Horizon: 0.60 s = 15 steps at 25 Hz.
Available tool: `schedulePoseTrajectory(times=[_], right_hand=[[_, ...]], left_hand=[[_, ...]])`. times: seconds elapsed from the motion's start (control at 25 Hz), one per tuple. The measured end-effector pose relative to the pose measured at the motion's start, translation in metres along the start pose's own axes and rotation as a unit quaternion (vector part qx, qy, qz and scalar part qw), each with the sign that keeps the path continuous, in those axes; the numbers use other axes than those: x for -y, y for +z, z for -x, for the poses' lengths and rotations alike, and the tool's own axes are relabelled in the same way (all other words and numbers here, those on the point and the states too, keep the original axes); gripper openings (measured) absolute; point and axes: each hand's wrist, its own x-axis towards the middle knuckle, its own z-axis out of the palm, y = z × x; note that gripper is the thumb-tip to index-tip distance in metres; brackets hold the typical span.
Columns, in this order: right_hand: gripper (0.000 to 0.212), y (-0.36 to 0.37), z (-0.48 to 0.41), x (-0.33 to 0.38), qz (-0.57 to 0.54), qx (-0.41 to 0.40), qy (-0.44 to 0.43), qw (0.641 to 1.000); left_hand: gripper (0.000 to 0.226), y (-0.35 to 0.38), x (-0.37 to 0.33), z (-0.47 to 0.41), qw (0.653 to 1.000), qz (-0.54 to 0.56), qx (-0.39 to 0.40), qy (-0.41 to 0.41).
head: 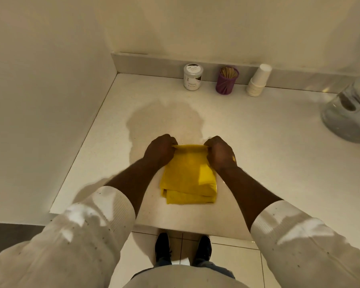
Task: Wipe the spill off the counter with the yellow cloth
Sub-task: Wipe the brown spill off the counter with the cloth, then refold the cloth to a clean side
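A folded yellow cloth lies on the white counter near its front edge. My left hand pinches the cloth's far left corner and my right hand pinches its far right corner, with the far edge stretched between them. A wide brownish wet spill spreads over the counter just beyond my hands and runs down to the left of the cloth.
Along the back ledge stand a white jar, a purple holder of toothpicks and a stack of white paper cups. A glass and steel appliance sits at the right. A wall closes the left side.
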Motion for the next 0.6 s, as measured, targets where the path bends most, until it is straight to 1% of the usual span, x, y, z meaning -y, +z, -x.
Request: schedulePoseTrajectory(times=[0.12,0.2,0.28,0.4,0.48,0.56,0.6], right_hand=[[0.038,-0.032,-0.02,0.009,-0.003,-0.044,-0.024,0.999],[0.035,-0.058,-0.034,0.017,-0.028,-0.111,-0.055,0.992],[0.032,-0.081,-0.043,0.026,-0.049,-0.19,-0.085,0.977],[0.026,-0.099,-0.045,0.034,-0.028,-0.27,-0.132,0.953],[0.02,-0.095,-0.035,0.03,-0.013,-0.279,-0.159,0.947],[0.016,-0.083,-0.02,0.021,-0.011,-0.246,-0.176,0.953],[0.015,-0.076,-0.013,0.017,-0.006,-0.215,-0.178,0.96]], left_hand=[[0.023,-0.032,-0.016,-0.014,0.997,0.024,-0.07,0.012],[0.021,-0.059,-0.03,-0.026,0.991,0.035,-0.122,0.036],[0.02,-0.084,-0.044,-0.037,0.983,0.032,-0.168,0.063],[0.018,-0.102,-0.055,-0.042,0.972,0.039,-0.216,0.085],[0.017,-0.098,-0.054,-0.035,0.972,0.038,-0.212,0.094],[0.019,-0.083,-0.049,-0.021,0.977,0.035,-0.179,0.114],[0.022,-0.074,-0.046,-0.014,0.982,0.032,-0.147,0.115]])
